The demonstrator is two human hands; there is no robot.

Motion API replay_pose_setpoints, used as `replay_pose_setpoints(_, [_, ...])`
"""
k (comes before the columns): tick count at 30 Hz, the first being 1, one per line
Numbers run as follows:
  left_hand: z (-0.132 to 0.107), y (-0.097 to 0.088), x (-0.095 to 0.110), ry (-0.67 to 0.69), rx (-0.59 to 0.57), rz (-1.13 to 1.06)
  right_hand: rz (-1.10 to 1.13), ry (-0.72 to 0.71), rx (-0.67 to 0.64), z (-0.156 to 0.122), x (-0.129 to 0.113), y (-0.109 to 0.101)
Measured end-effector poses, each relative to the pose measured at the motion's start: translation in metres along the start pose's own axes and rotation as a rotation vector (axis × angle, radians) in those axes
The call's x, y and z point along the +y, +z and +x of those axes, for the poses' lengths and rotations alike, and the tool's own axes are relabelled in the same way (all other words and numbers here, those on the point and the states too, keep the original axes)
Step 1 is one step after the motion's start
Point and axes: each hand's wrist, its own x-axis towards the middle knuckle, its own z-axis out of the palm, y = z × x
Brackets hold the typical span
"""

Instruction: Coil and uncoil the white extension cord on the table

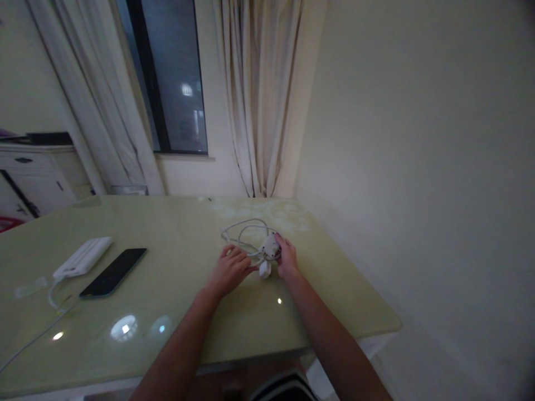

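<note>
A white charger plug (270, 247) with a looped white cable (242, 229) lies on the pale green glass table (175, 234). My right hand (286, 258) is curled round the plug's right side. My left hand (229, 270) lies just left of it, fingers bent and pinched on the cable near the plug. A small white piece (264, 270) sits on the table between the two hands.
A black phone (113, 272) lies face up at the left, beside a white power bank (82, 257) with a cable (33, 337) trailing towards the near left edge. The table's right edge runs close to the wall. Curtains and a dark window stand behind.
</note>
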Motion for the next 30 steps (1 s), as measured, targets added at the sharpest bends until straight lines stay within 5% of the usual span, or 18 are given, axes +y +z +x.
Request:
replay_pose_setpoints(8, [-0.011, -0.006, -0.022, -0.266, 0.294, -0.157, 0.057, -0.042, -0.102, -0.004, -0.012, 0.003])
replay_pose_setpoints(16, [-0.021, -0.008, -0.042, -0.904, 0.776, -0.499, 0.13, -0.012, 0.032, 0.003, -0.018, -0.002])
replay_pose_setpoints(21, [-0.014, -0.012, -0.048, -0.996, 0.978, -0.705, 0.04, -0.072, 0.058, 0.011, -0.015, -0.007])
replay_pose_setpoints(26, [-0.01, -0.011, -0.049, -0.988, 1.019, -0.888, -0.254, -0.365, -0.122, 0.006, -0.016, -0.009])
replay_pose_setpoints(30, [-0.01, -0.011, -0.045, -0.968, 0.96, -0.897, -0.601, -0.59, -0.46, -0.012, -0.015, -0.01])
